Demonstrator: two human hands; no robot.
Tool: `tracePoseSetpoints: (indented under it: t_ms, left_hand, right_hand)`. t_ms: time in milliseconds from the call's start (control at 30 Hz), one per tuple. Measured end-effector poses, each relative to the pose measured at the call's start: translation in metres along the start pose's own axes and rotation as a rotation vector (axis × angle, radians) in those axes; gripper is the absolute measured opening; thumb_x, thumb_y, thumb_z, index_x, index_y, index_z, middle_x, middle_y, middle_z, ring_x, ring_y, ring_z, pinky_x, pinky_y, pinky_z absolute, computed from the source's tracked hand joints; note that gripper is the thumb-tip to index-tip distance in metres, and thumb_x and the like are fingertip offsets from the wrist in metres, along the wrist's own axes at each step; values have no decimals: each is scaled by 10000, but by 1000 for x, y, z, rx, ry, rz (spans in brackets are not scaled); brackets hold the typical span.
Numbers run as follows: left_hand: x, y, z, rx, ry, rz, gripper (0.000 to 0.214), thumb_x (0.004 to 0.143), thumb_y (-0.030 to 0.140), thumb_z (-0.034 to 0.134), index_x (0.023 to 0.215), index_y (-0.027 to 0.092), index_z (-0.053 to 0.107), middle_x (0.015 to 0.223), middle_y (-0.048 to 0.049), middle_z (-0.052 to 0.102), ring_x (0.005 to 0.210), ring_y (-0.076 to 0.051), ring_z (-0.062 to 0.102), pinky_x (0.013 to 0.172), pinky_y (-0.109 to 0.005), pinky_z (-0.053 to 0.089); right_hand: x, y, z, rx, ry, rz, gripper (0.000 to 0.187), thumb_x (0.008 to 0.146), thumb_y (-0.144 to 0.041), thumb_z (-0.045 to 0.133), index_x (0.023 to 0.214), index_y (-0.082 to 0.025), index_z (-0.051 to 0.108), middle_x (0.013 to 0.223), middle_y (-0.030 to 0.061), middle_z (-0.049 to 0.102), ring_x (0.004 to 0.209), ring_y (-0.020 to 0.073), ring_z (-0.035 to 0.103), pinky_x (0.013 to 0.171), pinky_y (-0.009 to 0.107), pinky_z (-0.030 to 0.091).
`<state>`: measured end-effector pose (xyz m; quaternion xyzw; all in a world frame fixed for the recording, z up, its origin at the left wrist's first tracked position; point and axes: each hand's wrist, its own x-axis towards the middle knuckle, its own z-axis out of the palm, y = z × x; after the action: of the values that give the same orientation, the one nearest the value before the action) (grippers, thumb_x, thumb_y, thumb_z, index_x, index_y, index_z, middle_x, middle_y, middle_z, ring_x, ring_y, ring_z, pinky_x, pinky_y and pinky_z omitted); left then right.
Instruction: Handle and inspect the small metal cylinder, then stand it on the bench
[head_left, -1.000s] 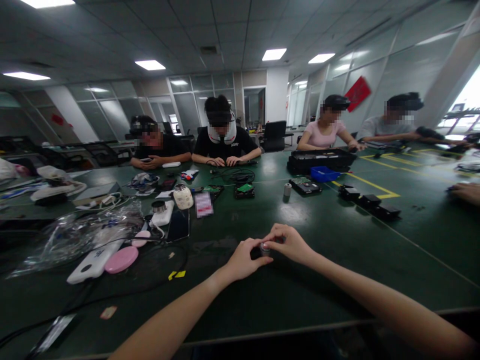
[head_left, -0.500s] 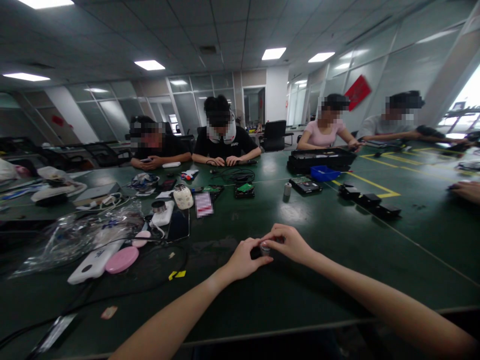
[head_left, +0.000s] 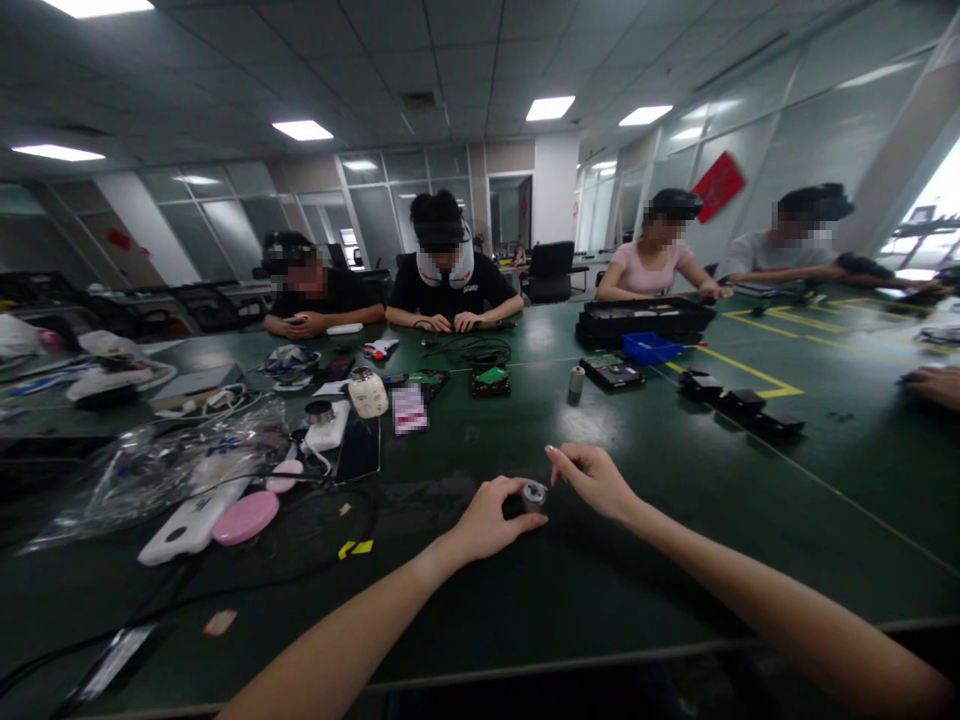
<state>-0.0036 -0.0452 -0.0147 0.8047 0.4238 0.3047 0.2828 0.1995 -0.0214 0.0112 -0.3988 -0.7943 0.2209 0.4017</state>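
A small round object with a silver top (head_left: 533, 494) rests on the dark green table (head_left: 525, 590) in front of me. My left hand (head_left: 491, 517) curls around its left side and grips it. My right hand (head_left: 592, 478) hovers just to the right of it, fingers loosely spread and lifted off, holding nothing.
To the left lie a pink disc (head_left: 244, 517), a white device (head_left: 191, 520), a clear plastic bag (head_left: 150, 465), cables and a phone (head_left: 356, 450). Farther back are a small metal cylinder (head_left: 575, 379), a blue bin (head_left: 649, 347), black trays and boxes (head_left: 741, 402). Several people sit around the far side.
My right hand has let go of the small round object and drawn back to the right, opening its fingers. My left hand still grips it.
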Motion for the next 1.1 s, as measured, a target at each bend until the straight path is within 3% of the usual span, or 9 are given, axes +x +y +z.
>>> tracePoseSetpoints:
  t_ms: [200, 300, 500, 600, 700, 867, 1000, 1100]
  left_hand:
    - [0, -2, 0, 6, -11, 0, 399, 769, 379, 734, 1120, 203, 663, 1045, -70, 675, 977, -248, 616, 873, -336, 460]
    - [0, -4, 1, -16, -12, 18, 429, 777, 361, 731, 1162, 193, 645, 1092, -85, 663, 1015, -255, 607, 900, -343, 450]
    - [0, -3, 1, 25, -11, 9, 409, 771, 386, 729, 1122, 189, 656, 1017, -72, 675, 948, -246, 621, 851, -334, 462]
    - [0, -2, 1, 28, -4, -1, 418, 761, 392, 737, 1122, 195, 657, 1029, -70, 680, 961, -246, 618, 865, -334, 454]
    - [1, -1, 0, 14, -23, 14, 400, 771, 387, 730, 1136, 240, 658, 1081, -52, 680, 1005, -240, 609, 917, -331, 430]
    - [0, -1, -1, 20, -26, -7, 424, 765, 414, 730, 1151, 255, 655, 1116, -52, 673, 1028, -251, 601, 932, -336, 425]
    - [0, -2, -1, 12, -34, 5, 427, 771, 417, 723, 1160, 257, 649, 1116, -52, 671, 1023, -248, 600, 933, -340, 424]
    - [0, -1, -2, 4, -37, 2, 429, 776, 411, 719, 1169, 257, 642, 1118, -51, 670, 1022, -246, 600, 931, -342, 424]
  right_hand:
    - [-3, -6, -2, 58, -301, -83, 336, 933, -419, 498, 1104, -196, 683, 845, 34, 652, 668, 135, 546, 589, 237, 396]
    - [-5, -9, 1, 32, -367, -104, 333, 910, -398, 549, 1167, -221, 665, 791, 22, 616, 672, 136, 540, 604, 238, 400]
    - [-1, -3, 4, 119, -301, -28, 311, 916, -426, 534, 997, -203, 736, 810, 31, 618, 719, 148, 571, 632, 246, 437]
    - [9, 16, -3, -65, -171, -16, 342, 931, -451, 495, 1018, -222, 734, 817, 33, 617, 723, 154, 564, 659, 263, 446]
    - [20, 48, -11, -244, -87, 16, 356, 936, -472, 470, 1091, -266, 715, 863, 54, 607, 842, 199, 557, 784, 336, 436]
    - [27, 88, -15, -362, -127, 49, 221, 809, -494, 652, 983, -391, 742, 1107, 55, 609, 1099, 311, 471, 952, 504, 299]
    - [25, 97, -14, -386, -123, 66, 343, 771, -515, 685, 1102, -429, 679, 1194, 49, 595, 1159, 333, 438, 956, 530, 283]
    - [23, 98, -14, -388, -96, 80, 221, 769, -513, 686, 953, -406, 745, 1165, 43, 614, 1147, 331, 450, 946, 529, 297]
